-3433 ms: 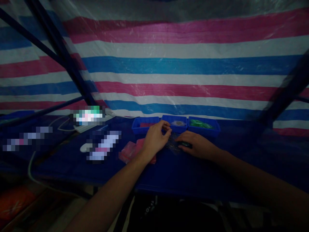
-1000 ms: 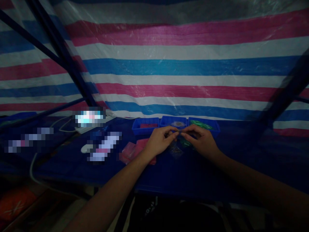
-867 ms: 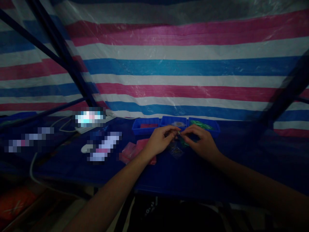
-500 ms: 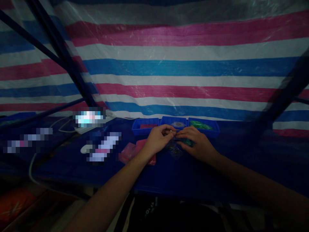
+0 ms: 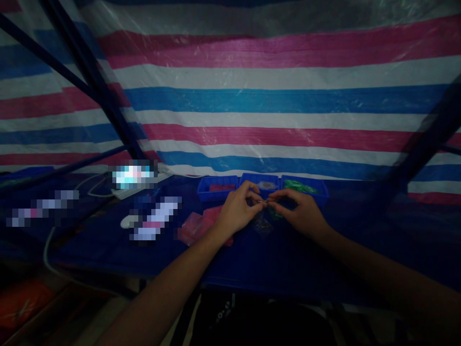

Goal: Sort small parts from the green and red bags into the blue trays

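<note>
My left hand point(image 5: 236, 211) and my right hand point(image 5: 300, 211) meet fingertip to fingertip just above the blue table point(image 5: 281, 259), in front of three blue trays. Both pinch a tiny pale part point(image 5: 264, 202) between thumb and forefinger; it is too small and dark to name. A small green piece point(image 5: 275, 214) shows under my right hand's fingers. A clear plastic bag point(image 5: 262, 224) lies on the table just below the hands.
Three blue trays sit side by side behind the hands: the left tray point(image 5: 217, 187) with red pieces, the middle tray point(image 5: 265, 181) with pale pieces, the right tray point(image 5: 306, 186) with green pieces. Pink bags point(image 5: 196, 226) lie left of my left hand. A striped tarp point(image 5: 273, 101) hangs behind.
My right hand has lifted off the table and come up to my left hand's fingertips. Both hands have kept working the tiny part between them, shifting slightly.
</note>
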Available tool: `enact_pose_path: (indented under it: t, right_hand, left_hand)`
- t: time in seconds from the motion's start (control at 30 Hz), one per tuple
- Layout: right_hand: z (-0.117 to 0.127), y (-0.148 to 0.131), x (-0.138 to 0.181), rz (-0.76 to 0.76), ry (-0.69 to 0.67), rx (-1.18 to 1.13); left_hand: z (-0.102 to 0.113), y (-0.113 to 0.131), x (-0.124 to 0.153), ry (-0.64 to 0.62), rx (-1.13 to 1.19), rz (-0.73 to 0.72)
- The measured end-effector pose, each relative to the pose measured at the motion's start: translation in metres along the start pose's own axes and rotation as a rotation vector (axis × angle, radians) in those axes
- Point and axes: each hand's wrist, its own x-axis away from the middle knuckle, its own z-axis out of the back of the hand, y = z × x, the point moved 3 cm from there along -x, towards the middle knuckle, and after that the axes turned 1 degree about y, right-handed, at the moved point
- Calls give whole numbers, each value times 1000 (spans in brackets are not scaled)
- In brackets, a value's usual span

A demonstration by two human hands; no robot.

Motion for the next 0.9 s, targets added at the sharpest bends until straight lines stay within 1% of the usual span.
enact_pose_path:
  t: [0.13, 0.3, 0.4, 0.5, 0.53, 0.57, 0.6, 0.67, 0.7, 0.77, 0.83, 0.9]
  right_hand:
    - [-4, 6, -1, -84, -47, -172]
    - [-7, 8, -2, -166, -64, -275]
    - [-8, 13, -3, -254, -55, -380]
    - [-8, 21, -4, -357, -10, -507]
    - [-8, 23, -5, -379, 18, -531]
    - [-6, 25, -5, -391, 51, -543]
    - [-5, 26, -5, -393, 82, -541]
    - [-3, 25, -6, -367, 116, -501]
    - [-2, 22, -6, -331, 118, -460]
    - [0, 15, -5, -206, 90, -339]
    - [-1, 5, -4, -58, 28, -216]
    - [-3, -1, -3, 37, -29, -145]
  left_hand:
    - [0, 0, 0, -10, 16, -32]
    - [-3, 3, 0, -12, 64, -74]
    - [-2, 3, -1, 35, 69, -98]
    - [4, 3, -2, 159, -28, -126]
    - [5, 4, -2, 182, -57, -125]
    - [5, 4, -2, 179, -70, -118]
    - [5, 4, -2, 148, -67, -106]
    - [1, 5, -1, 27, -32, -84]
    - [-2, 6, -1, -36, -12, -80]
    - [-6, 8, 0, -127, 19, -90]
    - [-7, 8, 0, -151, 25, -105]
    - [-6, 6, 0, -136, 7, -100]
